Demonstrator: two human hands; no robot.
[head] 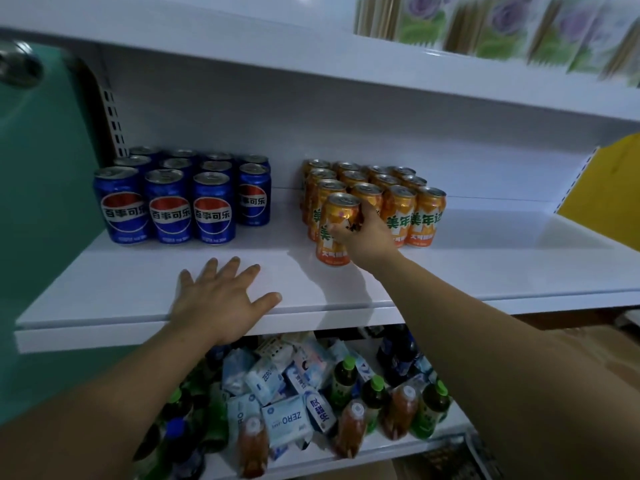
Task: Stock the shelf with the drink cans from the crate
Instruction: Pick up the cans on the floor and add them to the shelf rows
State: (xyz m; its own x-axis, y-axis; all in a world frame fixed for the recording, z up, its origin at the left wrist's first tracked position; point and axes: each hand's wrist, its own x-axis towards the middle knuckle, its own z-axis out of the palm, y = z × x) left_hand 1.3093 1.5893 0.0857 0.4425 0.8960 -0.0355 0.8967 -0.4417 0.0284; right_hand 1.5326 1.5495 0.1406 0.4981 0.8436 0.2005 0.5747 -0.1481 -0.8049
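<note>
Hand setting an orange drink can on a shop shelf

Fingers of the right hand (363,233) were curled round the upper half of an orange can (333,211). The can was upright at the front left corner of a block of matching orange cans (398,202). Whether its base was already resting on the shelf (485,258) could not be told.

To finish the step well, the can probably needed to go down flat, label outward, and be nudged back until it met the can behind. The fingers should then let go gently, since the tightly packed neighbours could easily be knocked.

The left hand (221,296) lay palm down on the shelf's front edge, fingers spread and holding nothing, as if steadying the person.

The shelf was white, smooth and deep, with bare room along its front and to the right. A block of blue cola cans (173,199) stood to the left, well apart from the orange ones.

Blurred packs printed with purple flowers (502,26) sat on the shelf above. Below was a jumble of bottles and pale blue packets (311,393). A teal surface (41,202) rose at the left and a yellow panel (613,188) at the right. No crate was in view.
</note>
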